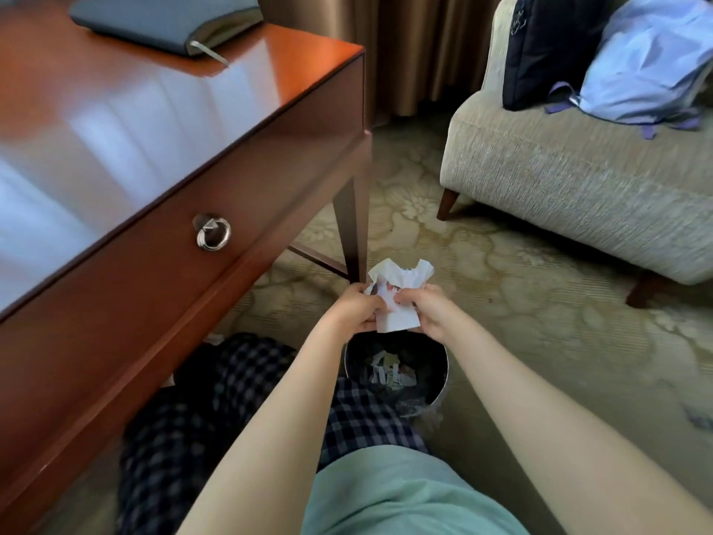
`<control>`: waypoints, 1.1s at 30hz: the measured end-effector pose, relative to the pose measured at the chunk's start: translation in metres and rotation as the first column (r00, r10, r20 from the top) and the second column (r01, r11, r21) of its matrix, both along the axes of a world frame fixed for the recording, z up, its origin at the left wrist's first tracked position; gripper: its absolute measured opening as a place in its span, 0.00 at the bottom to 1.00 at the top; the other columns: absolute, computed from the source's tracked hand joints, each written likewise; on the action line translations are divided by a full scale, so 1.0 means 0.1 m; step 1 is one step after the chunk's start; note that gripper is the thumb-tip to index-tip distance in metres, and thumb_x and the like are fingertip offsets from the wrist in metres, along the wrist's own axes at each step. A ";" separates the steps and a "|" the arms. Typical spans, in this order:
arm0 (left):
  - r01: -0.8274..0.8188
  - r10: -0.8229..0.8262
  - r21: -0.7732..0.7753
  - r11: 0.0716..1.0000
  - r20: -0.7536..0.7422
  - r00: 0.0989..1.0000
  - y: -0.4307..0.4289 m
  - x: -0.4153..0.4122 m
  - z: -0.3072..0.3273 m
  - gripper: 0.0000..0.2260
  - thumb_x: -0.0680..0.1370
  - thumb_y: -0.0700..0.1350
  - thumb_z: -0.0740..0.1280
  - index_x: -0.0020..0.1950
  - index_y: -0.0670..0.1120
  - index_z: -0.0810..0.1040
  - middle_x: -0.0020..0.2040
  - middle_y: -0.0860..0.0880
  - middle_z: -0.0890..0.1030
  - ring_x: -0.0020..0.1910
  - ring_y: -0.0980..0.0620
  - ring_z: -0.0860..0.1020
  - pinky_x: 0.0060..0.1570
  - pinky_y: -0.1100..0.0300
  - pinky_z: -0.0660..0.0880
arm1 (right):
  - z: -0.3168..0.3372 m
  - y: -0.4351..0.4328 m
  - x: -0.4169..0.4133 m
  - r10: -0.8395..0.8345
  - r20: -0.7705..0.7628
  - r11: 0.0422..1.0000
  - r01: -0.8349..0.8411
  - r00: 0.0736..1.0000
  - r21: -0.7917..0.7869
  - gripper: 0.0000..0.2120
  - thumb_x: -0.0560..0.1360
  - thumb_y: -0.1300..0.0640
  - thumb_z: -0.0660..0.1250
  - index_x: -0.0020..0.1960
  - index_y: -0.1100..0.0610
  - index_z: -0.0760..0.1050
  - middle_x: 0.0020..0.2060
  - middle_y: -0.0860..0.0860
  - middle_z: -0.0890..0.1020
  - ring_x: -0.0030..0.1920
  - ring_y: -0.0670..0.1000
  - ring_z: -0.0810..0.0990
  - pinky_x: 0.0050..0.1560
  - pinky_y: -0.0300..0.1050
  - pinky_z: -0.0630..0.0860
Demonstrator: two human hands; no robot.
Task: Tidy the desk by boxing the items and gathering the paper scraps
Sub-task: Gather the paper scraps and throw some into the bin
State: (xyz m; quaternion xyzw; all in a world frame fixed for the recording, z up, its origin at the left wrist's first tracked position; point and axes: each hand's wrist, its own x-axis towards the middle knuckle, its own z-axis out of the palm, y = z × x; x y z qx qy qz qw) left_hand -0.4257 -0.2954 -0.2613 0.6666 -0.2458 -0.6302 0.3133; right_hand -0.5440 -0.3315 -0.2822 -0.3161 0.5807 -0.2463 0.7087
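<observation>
A crumpled bunch of white paper scraps [401, 299] with some printed colour is held above a round dark waste bin [436, 357] on the carpet. My left hand [353, 308] grips the bunch on its left side. My right hand [428, 312] pinches it on the right. Inside the bin lie several torn paper pieces [389, 374]. The polished wooden desk [154, 121] stands to the left, and a dark grey zipped pouch [162, 21] lies at its far end.
The desk drawer has a metal ring pull [212, 231], and a desk leg [349, 225] stands just beyond my hands. A beige armchair [578, 179] at the right carries a dark bag [548, 48] and a light blue bag [648, 59]. Patterned carpet [521, 303] lies between them.
</observation>
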 end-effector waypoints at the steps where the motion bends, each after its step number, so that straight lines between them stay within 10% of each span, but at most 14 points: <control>1: 0.000 0.000 0.021 1.000 0.009 1.000 0.02 -0.02 -0.05 0.24 0.78 0.33 0.61 0.73 0.41 0.61 0.62 0.40 0.75 0.55 0.44 0.76 0.51 0.54 0.75 | -0.06 0.02 0.00 -0.004 -0.019 1.000 0.004 1.000 0.018 0.20 0.74 0.71 0.61 0.66 0.64 0.66 0.51 0.59 0.78 0.42 0.54 0.79 0.38 0.47 0.77; 5: 0.039 -0.042 0.116 0.992 0.026 0.999 0.14 -0.07 -0.24 0.21 0.78 0.33 0.59 0.71 0.42 0.64 0.59 0.40 0.76 0.47 0.48 0.76 0.42 0.59 0.76 | -0.35 0.17 -0.03 -0.046 -0.059 0.986 0.055 0.997 0.159 0.24 0.73 0.71 0.60 0.68 0.62 0.64 0.54 0.59 0.77 0.50 0.58 0.78 0.42 0.52 0.77; 11: 0.106 -0.125 0.236 0.966 0.066 0.990 0.30 -0.17 -0.46 0.23 0.79 0.35 0.59 0.74 0.41 0.62 0.66 0.40 0.72 0.58 0.44 0.76 0.53 0.55 0.76 | -0.67 0.37 -0.11 -0.040 -0.141 0.959 0.077 0.989 0.273 0.25 0.74 0.68 0.60 0.70 0.61 0.63 0.55 0.60 0.77 0.41 0.55 0.78 0.31 0.44 0.71; 19: 0.233 -0.291 0.262 0.937 0.211 0.933 0.30 -0.21 -0.44 0.28 0.80 0.39 0.59 0.77 0.44 0.51 0.72 0.41 0.66 0.64 0.43 0.73 0.59 0.54 0.73 | -0.71 0.36 -0.13 -0.062 -0.174 0.936 0.117 0.983 0.331 0.16 0.77 0.67 0.60 0.64 0.61 0.66 0.51 0.62 0.76 0.47 0.59 0.79 0.48 0.50 0.76; 22: 0.291 -0.362 0.262 0.920 0.281 0.889 0.30 -0.19 -0.42 0.27 0.80 0.41 0.59 0.77 0.45 0.52 0.72 0.41 0.65 0.64 0.45 0.72 0.62 0.54 0.72 | -0.74 0.35 -0.22 0.055 -0.316 0.946 0.052 0.947 0.320 0.16 0.77 0.65 0.60 0.65 0.64 0.67 0.60 0.64 0.75 0.57 0.61 0.78 0.49 0.50 0.75; 28: 0.461 -0.530 0.262 0.848 0.417 0.738 0.26 -0.10 -0.31 0.26 0.80 0.41 0.61 0.76 0.44 0.57 0.73 0.44 0.64 0.70 0.46 0.65 0.65 0.57 0.65 | -0.72 0.28 -0.22 0.212 -0.521 0.975 -0.144 0.827 0.168 0.17 0.77 0.62 0.61 0.65 0.64 0.67 0.49 0.59 0.75 0.41 0.55 0.76 0.32 0.44 0.74; 33: 0.531 -0.573 0.250 0.810 0.528 0.627 0.17 0.02 -0.18 0.24 0.80 0.41 0.60 0.75 0.44 0.60 0.72 0.43 0.66 0.69 0.45 0.67 0.63 0.58 0.67 | -0.60 0.21 -0.17 0.274 -0.687 0.937 -0.347 0.673 0.033 0.21 0.75 0.62 0.62 0.67 0.61 0.65 0.54 0.58 0.76 0.50 0.58 0.76 0.44 0.47 0.73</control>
